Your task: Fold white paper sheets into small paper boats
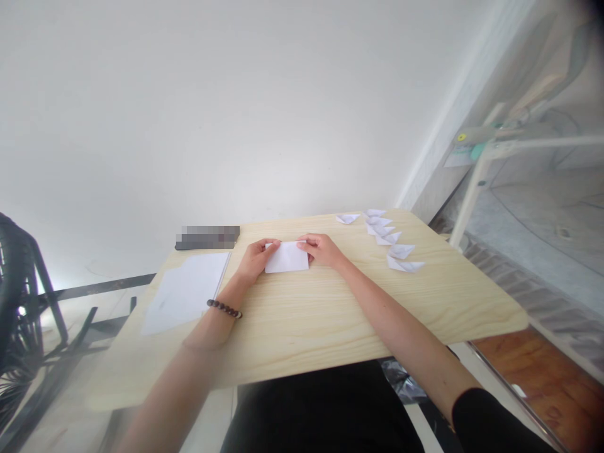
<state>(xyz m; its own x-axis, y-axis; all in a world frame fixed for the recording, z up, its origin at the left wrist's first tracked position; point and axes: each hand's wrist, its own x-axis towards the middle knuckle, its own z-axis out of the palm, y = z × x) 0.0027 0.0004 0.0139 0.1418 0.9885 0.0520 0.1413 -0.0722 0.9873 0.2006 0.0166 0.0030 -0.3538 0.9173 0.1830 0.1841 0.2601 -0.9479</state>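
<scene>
A small white rectangle of folded paper (287, 258) is held up between my two hands, over the middle of the table. My left hand (258, 257) pinches its left edge, thumb in front and fingers behind. On the opposite side my right hand (323, 250) grips the upper right corner in the same way, its fingertips partly hidden behind the sheet. Several folded white paper boats stand to the right of my hands, the nearest boat (406, 265) close to my right forearm and a single boat (348, 219) farther back.
Loose white sheets (189, 289) lie on the table's left side. Behind them is a dark, partly blurred-out box (207, 238) near the wall (283, 126). The pale wooden table (302, 327) has rounded corners. A white metal frame (472, 195) stands beyond its right edge.
</scene>
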